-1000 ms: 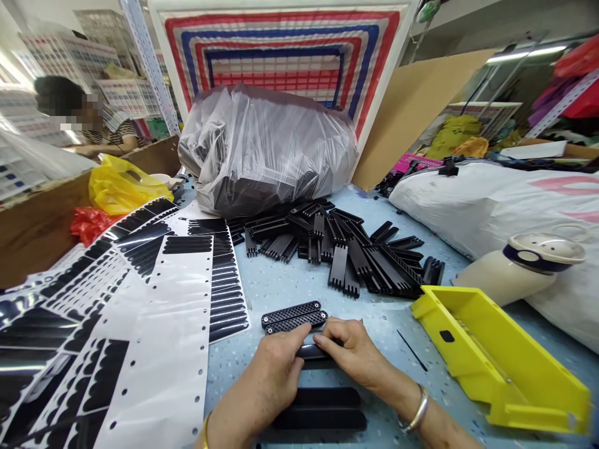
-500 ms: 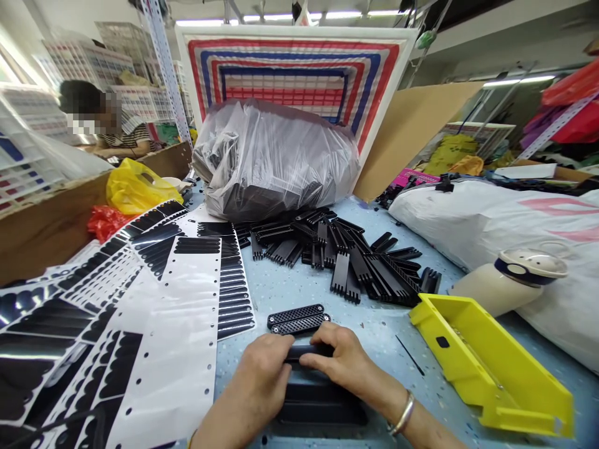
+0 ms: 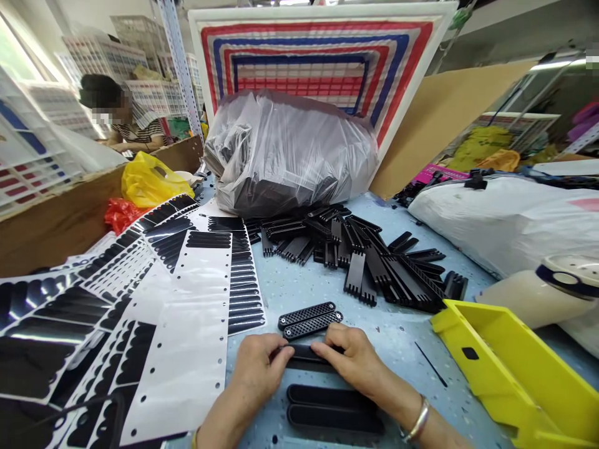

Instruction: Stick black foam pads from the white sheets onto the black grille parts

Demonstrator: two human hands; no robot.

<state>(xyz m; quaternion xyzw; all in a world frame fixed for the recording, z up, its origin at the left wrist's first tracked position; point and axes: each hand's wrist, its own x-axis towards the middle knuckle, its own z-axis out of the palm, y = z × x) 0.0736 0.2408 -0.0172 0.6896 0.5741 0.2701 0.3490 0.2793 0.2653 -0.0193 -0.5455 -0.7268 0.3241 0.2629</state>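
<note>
Black and narrow, a strip is held between the hands — its ends pinched by the left hand and right hand; textured bars are laid just beyond. Smooth bars are set nearer.

We had drawn our hands a little further apart than a second earlier; our left hand had slid leftward, its index finger no longer stretched across but curled in, its thumb straightened toward the black strip; that left more of the textured pair's lower edge in sight; our right hand had shifted leftward as well, though less, so more of the strip showed between our thumbs; our view had swung left, and the right edge now cut off the cream bottle and the yellow bin.
</note>
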